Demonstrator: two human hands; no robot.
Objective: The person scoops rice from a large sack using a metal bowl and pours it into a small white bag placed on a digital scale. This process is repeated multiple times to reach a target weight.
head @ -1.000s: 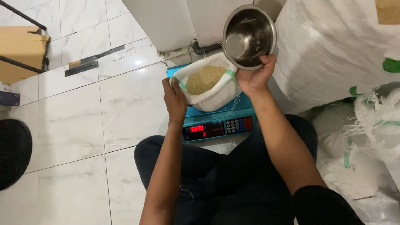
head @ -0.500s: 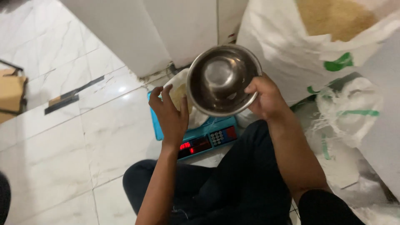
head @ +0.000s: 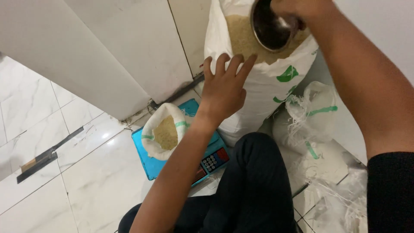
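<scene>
At the top of the frame, right of centre, the right hand (head: 302,11) clenches its fingers over the rim of a round steel bowl (head: 271,26), which is tipped on edge and pressed into the pale grain at the mouth of a large white sack (head: 258,86). The sack stands upright against a white cabinet door (head: 129,51) and bears a green leaf-shaped mark (head: 288,74) on its upper right side, with smaller green marks just below.

The left hand (head: 224,88), in the centre of the frame, is released, fingers (head: 235,64) spread, holding nothing; its fingertips lie against the sack's front just under the rim.

At lower left of centre, a small white bag (head: 166,131) with a green stripe, rolled open and holding grain, sits on a blue weighing scale (head: 151,164) with a dark keypad and red display at its near edge. The scale rests on a white tiled floor (head: 64,172).

At right, crumpled white woven sacks (head: 315,112) with green stripes and frayed threads lie beside the large sack. The person's dark trousers (head: 254,185) fill the lower centre.
</scene>
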